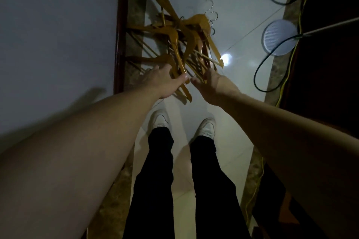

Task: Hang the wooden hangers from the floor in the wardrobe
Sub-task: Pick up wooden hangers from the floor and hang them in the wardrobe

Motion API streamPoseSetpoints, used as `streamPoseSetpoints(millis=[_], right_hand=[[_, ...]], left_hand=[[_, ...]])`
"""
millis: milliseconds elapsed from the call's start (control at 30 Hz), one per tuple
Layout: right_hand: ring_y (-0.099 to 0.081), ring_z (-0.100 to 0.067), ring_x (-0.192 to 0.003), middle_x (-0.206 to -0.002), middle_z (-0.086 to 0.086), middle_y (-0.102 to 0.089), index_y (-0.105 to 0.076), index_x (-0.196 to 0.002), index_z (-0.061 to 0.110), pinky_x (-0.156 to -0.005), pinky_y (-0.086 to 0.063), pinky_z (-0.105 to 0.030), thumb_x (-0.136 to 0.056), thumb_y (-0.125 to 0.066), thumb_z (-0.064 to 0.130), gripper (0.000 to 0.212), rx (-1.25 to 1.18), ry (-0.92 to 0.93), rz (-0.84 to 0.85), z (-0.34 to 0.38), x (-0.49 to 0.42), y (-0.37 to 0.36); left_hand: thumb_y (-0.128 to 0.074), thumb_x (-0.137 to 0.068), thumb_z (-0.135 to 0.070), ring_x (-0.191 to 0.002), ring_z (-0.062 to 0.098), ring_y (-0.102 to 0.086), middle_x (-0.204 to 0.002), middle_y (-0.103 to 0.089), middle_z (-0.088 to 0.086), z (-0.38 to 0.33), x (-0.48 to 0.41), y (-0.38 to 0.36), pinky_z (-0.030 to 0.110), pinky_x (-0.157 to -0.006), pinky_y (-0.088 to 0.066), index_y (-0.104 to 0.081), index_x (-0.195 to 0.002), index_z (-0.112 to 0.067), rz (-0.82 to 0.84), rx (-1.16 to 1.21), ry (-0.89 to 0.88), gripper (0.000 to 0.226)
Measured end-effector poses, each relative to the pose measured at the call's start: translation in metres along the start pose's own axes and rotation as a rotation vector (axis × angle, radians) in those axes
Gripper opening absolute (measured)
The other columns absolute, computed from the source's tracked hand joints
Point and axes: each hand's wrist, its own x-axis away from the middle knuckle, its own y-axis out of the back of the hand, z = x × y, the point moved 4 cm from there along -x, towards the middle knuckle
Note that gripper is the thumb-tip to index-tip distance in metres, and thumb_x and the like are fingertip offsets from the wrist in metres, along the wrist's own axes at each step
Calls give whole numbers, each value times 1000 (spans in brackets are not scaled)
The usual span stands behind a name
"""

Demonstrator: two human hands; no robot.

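Observation:
A heap of several wooden hangers (180, 40) with metal hooks lies on the pale tiled floor, against the dark strip at the foot of the white wardrobe front (58, 35). Both my arms reach down to the near edge of the heap. My left hand (165, 80) has its fingers spread over the nearest hanger (183, 75) and its thumb under it. My right hand (210, 85) touches the thin bars of hangers at the heap's near right side; its fingers point into the pile and their grip is hidden.
My two feet in white shoes (206, 128) stand just short of the heap. A round white lid-like disc (279, 38) lies to the right, with a black cable (272, 62) and a yellow cable (293, 58) looping across the floor. Dark furniture fills the right edge.

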Motion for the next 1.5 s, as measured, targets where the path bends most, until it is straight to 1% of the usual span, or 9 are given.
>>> streamPoseSetpoints(millis=[300, 400, 467, 733, 867, 1000, 1200, 1333, 1500], right_hand=[[-62, -22, -93, -112, -10, -61, -43, -133, 18, -82, -57, -47, -93, -36, 70, 66, -39, -11, 31, -44, -116, -85], [-56, -12, -75, -96, -4, -57, -46, -127, 15, -73, -54, -37, -95, -38, 67, 61, -29, -49, 32, -60, -157, -105], [-59, -13, -75, -90, -2, -58, -49, -123, 15, -70, -55, -36, -94, -38, 67, 60, -29, -43, 10, -70, -184, -116], [-60, -20, -90, -111, -7, -62, -44, -133, 15, -66, -44, -31, -96, -37, 66, 64, 0, -43, -22, -88, -259, -145], [-65, -22, -92, -109, -7, -64, -42, -134, 14, -76, -56, -38, -96, -42, 62, 60, -71, -41, -28, -82, -282, -153], [-67, -20, -88, -102, -4, -64, -44, -131, 14, -77, -58, -37, -97, -49, 56, 54, -141, -41, -24, -78, -297, -161], [-69, -22, -86, -102, -5, -66, -49, -121, 19, -79, -61, -43, -95, -58, 46, 38, -220, -43, 2, -80, -317, -172], [-69, -23, -86, -103, -6, -67, -53, -120, 18, -77, -60, -42, -96, -58, 41, 34, -238, 6, -10, -75, -319, -173], [-70, -24, -80, -99, -10, -66, -50, -122, 12, -63, -59, -32, -96, -60, 33, 35, -242, -1, 29, -70, -308, -166]], left_hand=[[-37, -84, -80, -136, 37, -40, -152, -39, 11, 57, -124, -73, 57, -103, -41, -37, -148, -31, 46, 83, 98, 81], [-37, -84, -81, -136, 37, -41, -152, -40, 10, 68, -169, -95, 57, -102, -42, -36, -148, -31, 35, 144, 135, 81], [-37, -85, -80, -135, 36, -43, -151, -42, 10, 71, -197, -110, 54, -101, -44, -37, -147, -31, 17, 161, 155, 80], [-38, -90, -74, -123, 32, -52, -134, -55, 9, 80, -272, -161, 47, -94, -45, -46, -137, -29, 21, 183, 147, 66], [-45, -90, -68, -120, 30, -55, -131, -57, 6, 83, -293, -171, 48, -94, -48, -48, -134, -31, 5, 181, 130, 58], [-50, -95, -58, -117, 29, -56, -125, -58, 5, 80, -311, -175, 38, -82, -44, -49, -133, -25, 4, 290, 181, 50], [-63, -94, -41, -98, 18, -56, -103, -63, -3, 77, -336, -182, 34, -76, -41, -61, -102, -23, -51, 456, 158, 21], [-65, -94, -35, -75, 10, -51, -83, -58, -8, 77, -337, -184, 23, -57, -35, -58, -87, -23, -98, 530, 176, 16], [-65, -94, -33, -78, 12, -52, -79, -55, -9, 74, -326, -180, 25, -59, -37, -56, -85, -23, -109, 558, 199, 16]])
